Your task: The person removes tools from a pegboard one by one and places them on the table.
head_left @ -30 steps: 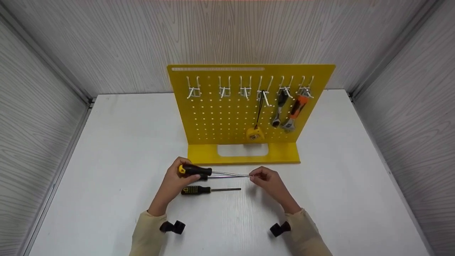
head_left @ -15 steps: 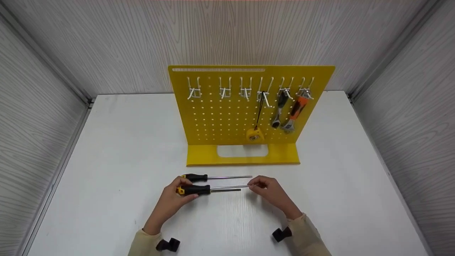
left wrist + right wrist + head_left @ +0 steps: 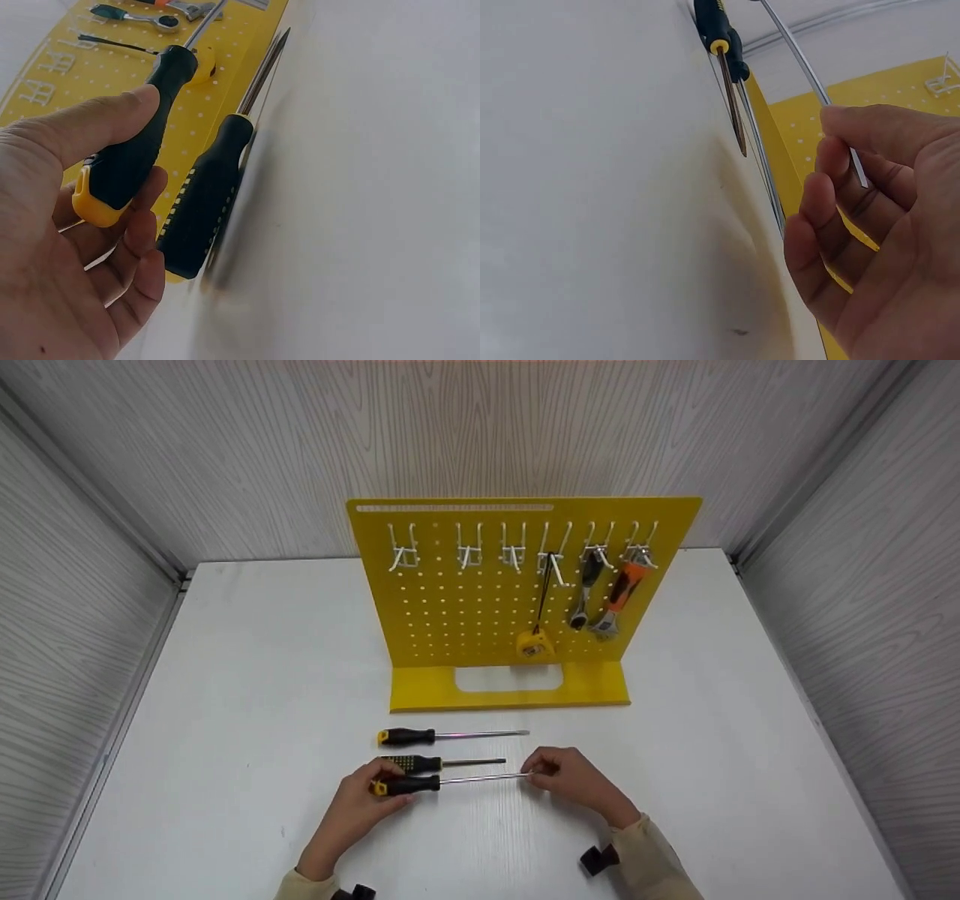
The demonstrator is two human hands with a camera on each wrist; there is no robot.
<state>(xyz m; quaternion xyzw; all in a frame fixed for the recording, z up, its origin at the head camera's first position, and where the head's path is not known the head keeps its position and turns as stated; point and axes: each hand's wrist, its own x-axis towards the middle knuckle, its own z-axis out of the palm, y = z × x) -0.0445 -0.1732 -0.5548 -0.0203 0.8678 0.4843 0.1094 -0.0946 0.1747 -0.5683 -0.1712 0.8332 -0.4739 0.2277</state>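
Spanning the gap between both hands at the lower centre of the head view, the black-and-yellow screwdriver point(image 3: 437, 783) runs roughly level, handle towards frame left, blade towards frame right. The left hand point(image 3: 365, 804) pinches the handle, thumb on one side and fingers on the other. The right hand point(image 3: 574, 780) pinches the steel shaft just short of its flat tip, with the remaining fingers loosely curled; the tip projects past them in the right wrist view. Contact with the tabletop point(image 3: 247, 697) cannot be confirmed, though both wrist views suggest the tool is raised.

Just above it in the head frame lies the dotted-handle screwdriver point(image 3: 421, 764), and beyond that a second long screwdriver point(image 3: 411, 737), nearest the yellow pegboard point(image 3: 472, 622) at upper centre.

Assessment of handling: the tool should prove rigid, light enough for one hand, and unlikely to be damaged by ordinary contact. Weight is judged to sit towards the thick handle. The contoured grip is rated the sound place to take hold; the bright, narrow shaft would probably be slippery and liable to roll between fingers, so the tip-end pinch is best treated as guidance, with the handle carrying the load.
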